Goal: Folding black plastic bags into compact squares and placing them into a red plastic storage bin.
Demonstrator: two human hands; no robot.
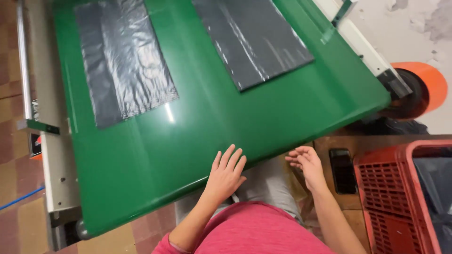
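Wide green belt (263, 122), sloping across most of the view, carrying two flat dark plastic bags: left bag (123, 59) and right bag (253, 38), well apart, both far up from the hands. Red crate (387, 188) at lower right, dark plastic inside. Orange roll (431, 80) beyond the belt's right corner. Wooden table (351, 200) beside the crate, black phone (343, 170) lying on it. Left hand (226, 175) flat on the belt's near edge, grip apart, fingers spread, holding nothing. Right hand (307, 162) just off the belt, near the phone, grip loosely apart, empty.
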